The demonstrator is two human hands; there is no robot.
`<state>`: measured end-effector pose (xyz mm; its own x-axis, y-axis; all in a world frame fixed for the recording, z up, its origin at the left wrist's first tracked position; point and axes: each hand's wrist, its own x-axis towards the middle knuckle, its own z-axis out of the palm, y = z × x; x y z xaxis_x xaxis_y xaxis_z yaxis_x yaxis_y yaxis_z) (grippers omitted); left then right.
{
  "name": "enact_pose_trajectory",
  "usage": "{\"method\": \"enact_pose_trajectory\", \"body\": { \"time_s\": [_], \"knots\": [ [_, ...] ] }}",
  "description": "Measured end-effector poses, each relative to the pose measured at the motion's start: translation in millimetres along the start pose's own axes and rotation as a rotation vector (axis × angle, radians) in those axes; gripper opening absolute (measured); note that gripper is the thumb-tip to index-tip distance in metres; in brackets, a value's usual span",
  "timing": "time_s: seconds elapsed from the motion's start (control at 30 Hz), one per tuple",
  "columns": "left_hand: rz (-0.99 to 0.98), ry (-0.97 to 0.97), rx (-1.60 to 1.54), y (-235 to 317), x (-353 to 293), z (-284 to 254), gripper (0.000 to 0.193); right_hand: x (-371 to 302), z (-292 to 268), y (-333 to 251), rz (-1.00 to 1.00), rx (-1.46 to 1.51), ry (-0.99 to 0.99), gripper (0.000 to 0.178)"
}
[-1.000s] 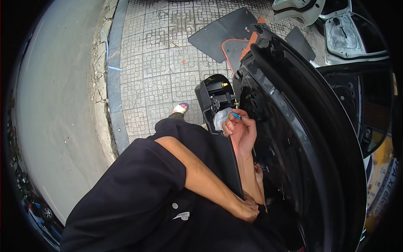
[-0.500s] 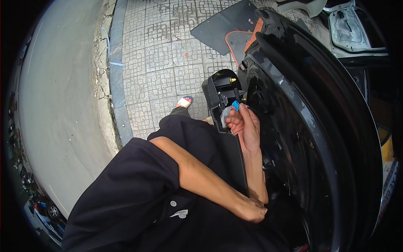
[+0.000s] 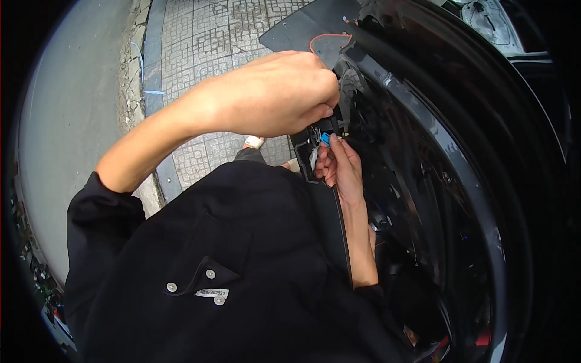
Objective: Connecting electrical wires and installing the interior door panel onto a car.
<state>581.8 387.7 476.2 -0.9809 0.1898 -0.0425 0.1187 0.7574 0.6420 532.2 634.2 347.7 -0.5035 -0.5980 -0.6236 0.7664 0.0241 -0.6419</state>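
My right hand [image 3: 344, 163] pinches a small blue plastic piece [image 3: 325, 139] between thumb and fingers; its exact kind is too small to tell. Its other fingers curl beside a whitish, translucent wrap [image 3: 313, 158] at the end of a long black trim panel [image 3: 330, 212]. Just above, my left hand [image 3: 296, 91] is closed, knuckles up, over the panel's far end. The thumb tip shows by a black part, but whatever those fingers grip is hidden beneath the hand. A dark car door [image 3: 417, 157] stands close on the right.
Patterned paving tiles [image 3: 206, 30] lie ahead, with a dark mat [image 3: 284, 33] and an orange cord [image 3: 327, 35] on them. A kerb [image 3: 136, 78] and grey road [image 3: 72, 121] run along the left. Another, light-coloured door [image 3: 493, 24] is at the far right.
My left hand has swung from beside my right forearm up to the panel's far end and now covers it. My right hand still pinches the blue piece, almost in place.
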Motion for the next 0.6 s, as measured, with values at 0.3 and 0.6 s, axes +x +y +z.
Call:
{"method": "enact_pose_trajectory", "body": {
  "time_s": [0.3, 0.6],
  "knots": [
    [-0.114, -0.59, 0.102, -4.8, 41.2, 25.8, 0.04, 1.1, -6.9, 4.4, 0.057, 0.081, -0.067, 0.029],
    [0.003, -0.689, 0.054, -10.6, 52.6, 25.5, 0.036, 4.7, -13.0, -4.8, 0.1, 0.062, -0.108, 0.026]
  ]
}}
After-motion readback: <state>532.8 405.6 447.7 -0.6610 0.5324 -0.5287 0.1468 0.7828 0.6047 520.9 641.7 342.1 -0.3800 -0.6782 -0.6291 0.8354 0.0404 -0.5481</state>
